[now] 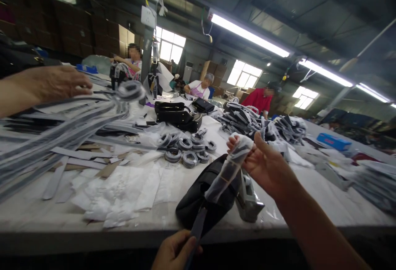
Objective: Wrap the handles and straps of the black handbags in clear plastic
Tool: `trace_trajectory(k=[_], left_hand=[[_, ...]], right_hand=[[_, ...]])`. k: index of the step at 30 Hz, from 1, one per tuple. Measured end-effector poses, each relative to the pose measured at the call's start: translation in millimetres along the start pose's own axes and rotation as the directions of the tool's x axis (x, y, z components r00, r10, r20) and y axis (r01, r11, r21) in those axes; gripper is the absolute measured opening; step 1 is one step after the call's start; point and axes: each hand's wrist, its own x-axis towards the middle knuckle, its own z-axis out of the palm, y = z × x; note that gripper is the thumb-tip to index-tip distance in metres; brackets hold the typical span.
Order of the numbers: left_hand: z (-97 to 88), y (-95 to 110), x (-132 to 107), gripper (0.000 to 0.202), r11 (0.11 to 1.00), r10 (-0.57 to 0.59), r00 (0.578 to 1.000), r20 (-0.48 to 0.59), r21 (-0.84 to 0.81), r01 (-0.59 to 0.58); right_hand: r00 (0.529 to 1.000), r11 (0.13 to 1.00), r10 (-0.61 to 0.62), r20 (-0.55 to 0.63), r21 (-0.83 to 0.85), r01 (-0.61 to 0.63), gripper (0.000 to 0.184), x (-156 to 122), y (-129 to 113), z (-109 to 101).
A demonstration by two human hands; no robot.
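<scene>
A black handbag (pixel 185 208) lies at the table's front edge. My left hand (pixel 176 249), low in the view, pinches a dark strap (pixel 198 222) that runs up to the bag. Over the bag stretches a translucent plastic sleeve (pixel 224 175), its upper end in the curled fingers of my right hand (pixel 269 167); my right thumb stands apart from it. A grey tape dispenser (pixel 250 200) stands just right of the bag, below my right hand. Part of the bag is hidden behind the sleeve.
Another person's hand (pixel 62 81) reaches in from the left above long wrapped straps (pixel 77 125). Several coiled straps (pixel 189 158), white sheets (pixel 120 196), a finished black bag (pixel 173 113) and a strap pile (pixel 244 117) lie on the table (pixel 287 204). Several people work behind.
</scene>
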Motion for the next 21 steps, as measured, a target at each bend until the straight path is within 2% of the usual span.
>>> trace_trajectory(k=[3, 5, 7, 8, 10, 13, 14, 15, 16, 19, 21], left_hand=[[-10.4, 8.5, -0.5, 0.048, 0.997, 0.072, 0.988, -0.137, 0.038, -0.067], [-20.5, 16.1, 1.7, 0.045, 0.993, 0.115, 0.962, -0.248, 0.031, -0.110], [-31.3, 25.6, 6.2, 0.041, 0.983, 0.177, 0.923, -0.342, 0.113, -0.147], [-36.3, 31.1, 9.1, 0.040, 0.968, 0.228, 0.893, -0.387, 0.192, -0.164], [-44.4, 42.4, 16.0, 0.042, 0.897, 0.384, 0.803, -0.457, 0.390, -0.208], [-50.9, 55.7, 25.7, 0.053, 0.711, 0.634, 0.630, -0.448, 0.659, -0.247], [-51.3, 57.7, 27.7, 0.056, 0.663, 0.678, 0.600, -0.426, 0.707, -0.246], [-50.8, 58.1, 28.7, 0.058, 0.643, 0.685, 0.607, -0.403, 0.726, -0.243], [-49.0, 56.7, 28.7, 0.059, 0.652, 0.662, 0.645, -0.381, 0.717, -0.246], [-35.8, 43.2, 22.9, 0.049, 0.773, 0.509, 0.795, -0.330, 0.582, -0.254], [-21.6, 29.4, 17.4, 0.044, 0.863, 0.408, 0.831, -0.379, 0.457, -0.216]], right_hand=[[0.999, 0.984, -0.001, 0.046, -0.176, 0.009, 0.040, 15.6, -31.8, 8.9], [0.993, 0.946, -0.030, 0.112, -0.316, 0.065, 0.046, 23.8, -54.1, 10.3], [0.985, 0.890, -0.046, 0.164, -0.441, 0.115, 0.050, 30.1, -77.5, 11.2], [0.981, 0.851, -0.058, 0.183, -0.506, 0.145, 0.050, 32.9, -88.7, 12.1], [0.969, 0.750, -0.091, 0.229, -0.625, 0.218, 0.048, 38.1, -107.7, 15.2], [0.940, 0.622, -0.133, 0.313, -0.712, 0.325, 0.040, 46.5, -123.3, 22.4], [0.929, 0.591, -0.139, 0.343, -0.724, 0.355, 0.039, 49.4, -125.0, 25.0], [0.916, 0.561, -0.138, 0.378, -0.732, 0.387, 0.038, 52.3, -125.3, 27.5], [0.899, 0.525, -0.132, 0.418, -0.740, 0.421, 0.038, 55.2, -124.4, 29.5], [0.851, 0.409, -0.077, 0.520, -0.762, 0.503, 0.040, 65.7, -115.6, 30.8], [0.836, 0.357, -0.032, 0.548, -0.774, 0.522, 0.041, 76.1, -104.6, 26.4]])
